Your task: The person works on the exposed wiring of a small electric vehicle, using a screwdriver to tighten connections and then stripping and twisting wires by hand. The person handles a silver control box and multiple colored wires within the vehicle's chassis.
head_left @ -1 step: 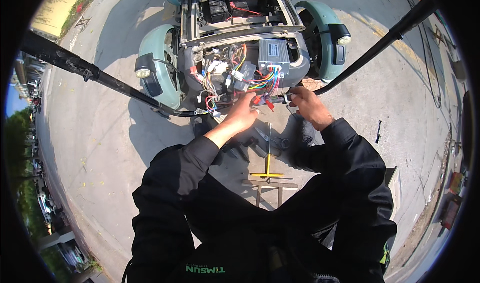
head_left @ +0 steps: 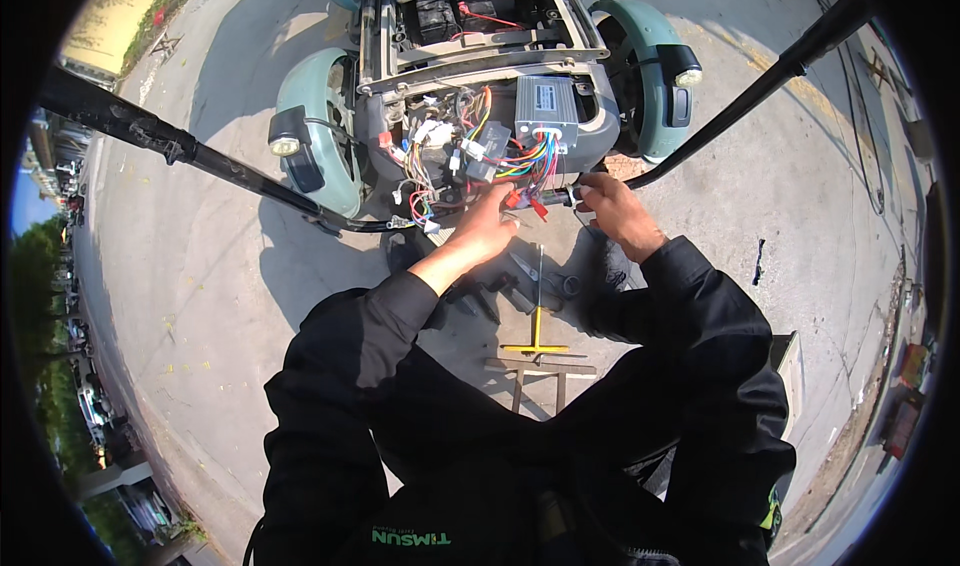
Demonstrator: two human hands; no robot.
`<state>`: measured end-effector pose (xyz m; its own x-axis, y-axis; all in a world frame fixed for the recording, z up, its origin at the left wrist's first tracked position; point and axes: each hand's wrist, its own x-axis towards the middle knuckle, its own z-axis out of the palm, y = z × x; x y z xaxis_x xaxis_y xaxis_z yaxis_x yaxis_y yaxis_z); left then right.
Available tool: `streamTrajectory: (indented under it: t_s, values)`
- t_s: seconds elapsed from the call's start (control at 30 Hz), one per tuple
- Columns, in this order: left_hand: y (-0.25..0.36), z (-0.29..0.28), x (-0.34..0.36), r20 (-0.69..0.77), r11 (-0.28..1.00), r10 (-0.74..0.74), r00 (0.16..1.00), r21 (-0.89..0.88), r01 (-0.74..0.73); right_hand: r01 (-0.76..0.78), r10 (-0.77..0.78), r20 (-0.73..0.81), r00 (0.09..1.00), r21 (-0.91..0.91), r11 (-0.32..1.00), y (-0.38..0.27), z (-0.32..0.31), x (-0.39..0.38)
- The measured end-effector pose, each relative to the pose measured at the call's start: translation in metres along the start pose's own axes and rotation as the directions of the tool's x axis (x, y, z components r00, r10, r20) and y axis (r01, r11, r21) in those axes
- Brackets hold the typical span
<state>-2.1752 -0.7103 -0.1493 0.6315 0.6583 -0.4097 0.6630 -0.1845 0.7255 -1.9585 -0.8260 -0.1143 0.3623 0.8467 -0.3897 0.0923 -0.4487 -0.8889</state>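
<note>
My left hand (head_left: 484, 230) reaches to the front edge of an opened small vehicle, its fingers bent around red wire connectors (head_left: 518, 200). My right hand (head_left: 624, 216) is closed in a pinch beside the black front bar (head_left: 550, 198), next to a small shiny metal piece; what its fingertips hold is too small to make out. Just beyond both hands lies a bundle of coloured wires (head_left: 540, 158) that runs into a finned silver controller box (head_left: 546, 102). Left of that box, loose wires with white plugs (head_left: 432, 134) spread over the dark plastic tray.
Teal wheel covers with lamps (head_left: 322, 131) (head_left: 655, 86) flank the tray. Long black poles (head_left: 230, 179) (head_left: 740, 101) slant in from both sides. Below my hands, a yellow T-handled tool (head_left: 537, 331) and pliers (head_left: 523, 266) lie by a small wooden stool (head_left: 540, 368).
</note>
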Motion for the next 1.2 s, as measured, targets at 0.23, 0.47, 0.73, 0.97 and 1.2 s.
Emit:
streamTrajectory:
  t_s: [0.23, 0.47, 0.73, 0.97, 1.2]
  values:
    - [0.020, -0.003, 0.005, 0.235, 0.832, 0.159, 0.959, -0.554, -0.002, -0.123, 0.052, 0.200, 0.978, 0.359, 0.925, -0.010, -0.005, 0.013]
    - [0.054, -0.011, -0.003, 0.280, 0.742, -0.030, 0.960, -0.637, 0.209, -0.176, 0.057, 0.349, 0.935, 0.320, 0.931, -0.013, -0.016, 0.014]
    - [0.055, 0.000, 0.007, 0.183, 0.745, -0.057, 0.981, -0.647, 0.164, -0.128, 0.030, 0.315, 0.949, 0.296, 0.947, -0.010, -0.009, 0.020]
    - [0.050, -0.010, -0.008, 0.034, 0.787, -0.101, 0.994, -0.609, 0.101, 0.223, -0.305, -0.087, 0.948, -0.501, 0.836, 0.004, -0.018, 0.029]
    - [0.051, -0.023, -0.012, 0.177, 0.615, -0.081, 0.981, -0.765, 0.189, 0.273, -0.518, -0.266, 0.813, -0.612, 0.742, -0.014, -0.003, 0.017]
